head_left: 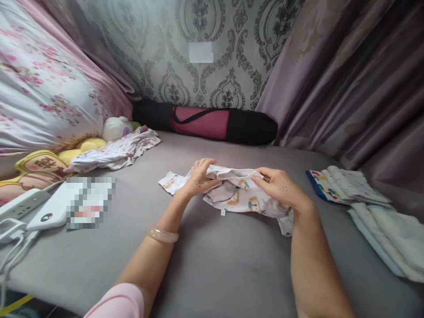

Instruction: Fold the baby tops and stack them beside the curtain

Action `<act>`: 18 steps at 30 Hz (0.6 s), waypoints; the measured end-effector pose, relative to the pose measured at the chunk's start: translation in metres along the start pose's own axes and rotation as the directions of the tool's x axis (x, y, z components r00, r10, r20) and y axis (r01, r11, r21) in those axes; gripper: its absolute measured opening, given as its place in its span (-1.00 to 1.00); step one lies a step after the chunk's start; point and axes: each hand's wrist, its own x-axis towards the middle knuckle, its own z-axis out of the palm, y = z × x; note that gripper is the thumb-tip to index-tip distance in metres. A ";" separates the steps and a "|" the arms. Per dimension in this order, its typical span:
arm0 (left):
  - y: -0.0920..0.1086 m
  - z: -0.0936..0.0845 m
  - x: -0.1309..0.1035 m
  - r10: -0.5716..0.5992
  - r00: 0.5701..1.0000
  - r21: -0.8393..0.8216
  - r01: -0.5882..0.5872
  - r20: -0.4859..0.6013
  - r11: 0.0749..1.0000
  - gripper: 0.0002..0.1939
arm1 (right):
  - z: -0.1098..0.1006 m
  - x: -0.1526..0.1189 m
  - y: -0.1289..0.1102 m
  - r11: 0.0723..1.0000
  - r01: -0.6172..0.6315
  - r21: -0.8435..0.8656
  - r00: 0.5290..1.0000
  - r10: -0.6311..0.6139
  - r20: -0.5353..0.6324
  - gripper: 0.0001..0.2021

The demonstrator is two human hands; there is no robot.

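Observation:
A small white baby garment [247, 198] with an orange and green animal print is stretched between my hands, just above a grey bed sheet [232, 256]. My left hand [200, 176] grips its upper edge on the left, thumb against the cloth. On the right, my right hand [276, 185] pinches the same edge, with the fingertips partly hidden behind the fabric. One sleeve-like end sticks out to the left, and another part hangs below my right wrist. A small tag shows at the lower edge. The garment's exact kind I cannot tell.
Folded cloths [351, 185] lie at the right. To the left are a crumpled floral cloth [119, 150], plush toys [115, 128], a power strip [28, 203] and a white charger-like box [56, 212] with cables. A black and maroon long bag [202, 123] lies along the wall.

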 end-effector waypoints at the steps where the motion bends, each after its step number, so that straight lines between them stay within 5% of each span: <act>1: -0.001 -0.001 0.000 -0.008 1.000 0.015 0.008 0.016 1.000 -0.49 | -0.001 0.000 0.000 1.000 -0.005 -0.001 1.000 0.005 -0.001 -0.71; 10: -0.007 0.009 0.003 -0.066 0.997 0.044 0.068 -0.046 0.997 -0.96 | -0.002 0.000 0.003 1.000 -0.006 -0.030 0.999 0.004 -0.053 -0.69; 18: -0.012 0.005 0.003 -0.081 0.987 -0.104 0.067 -0.142 0.992 -0.88 | -0.006 -0.003 0.007 0.999 -0.048 -0.025 0.996 0.046 -0.070 -0.70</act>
